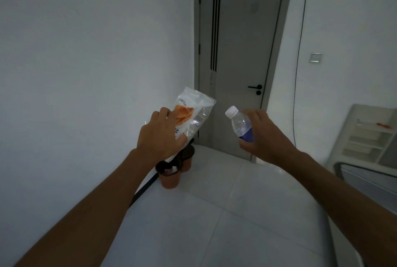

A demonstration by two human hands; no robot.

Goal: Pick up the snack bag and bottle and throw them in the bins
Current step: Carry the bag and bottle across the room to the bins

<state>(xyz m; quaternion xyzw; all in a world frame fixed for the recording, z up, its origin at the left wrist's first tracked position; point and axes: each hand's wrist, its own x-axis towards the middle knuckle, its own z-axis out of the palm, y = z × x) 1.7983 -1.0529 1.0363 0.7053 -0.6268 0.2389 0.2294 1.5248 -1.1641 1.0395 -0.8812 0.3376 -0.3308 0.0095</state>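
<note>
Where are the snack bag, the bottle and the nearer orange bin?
snack bag (189, 114): head view, on its printed orange front.
bottle (241, 126): head view, on its clear middle.
nearer orange bin (169, 180): head view, on its outer wall.

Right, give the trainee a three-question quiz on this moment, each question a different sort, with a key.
1. True or false: the left hand holds the snack bag.
2. Which colour is the cap of the water bottle in the right hand? A) blue B) white C) red
3. Fill in: the two orange bins stand on the floor beside the ____, under the left hand.

Key: 1 true. 2 B. 3 wall.
</note>
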